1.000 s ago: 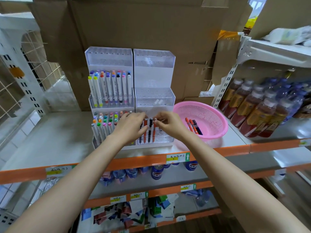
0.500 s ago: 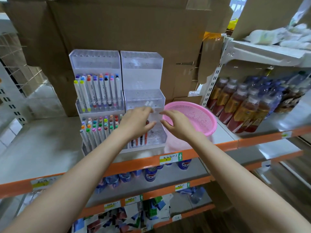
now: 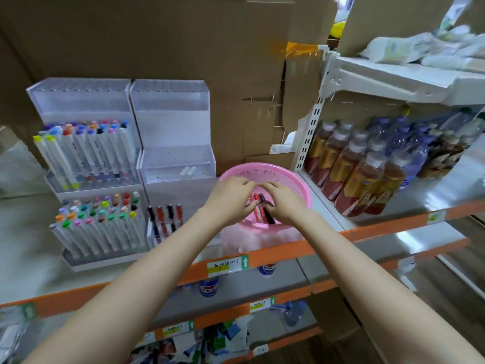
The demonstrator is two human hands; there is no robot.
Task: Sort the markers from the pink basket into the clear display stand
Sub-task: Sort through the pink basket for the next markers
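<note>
The pink basket [image 3: 262,166] stands on the shelf to the right of the clear display stand [image 3: 173,164]. Both hands reach into the basket. My left hand [image 3: 229,202] curls its fingers and thumb round an orange marker [image 3: 256,214]. My right hand [image 3: 283,204] pinches a black marker [image 3: 269,217] lying beside it. The stand's lower tier holds several red and black markers [image 3: 165,219] upright; its middle tier holds two small white pieces [image 3: 188,170]. The hands hide the rest of the basket's inside.
A second clear stand [image 3: 86,153] on the left is packed with coloured-cap markers. Drink bottles [image 3: 362,174] fill the shelf to the right, past a white upright [image 3: 308,137]. Cardboard boxes [image 3: 183,48] close the back. The orange shelf edge [image 3: 275,252] runs in front.
Both hands left the stand's lower tier and moved right into the pink basket, where they now close on markers. The view shifted right and down.
</note>
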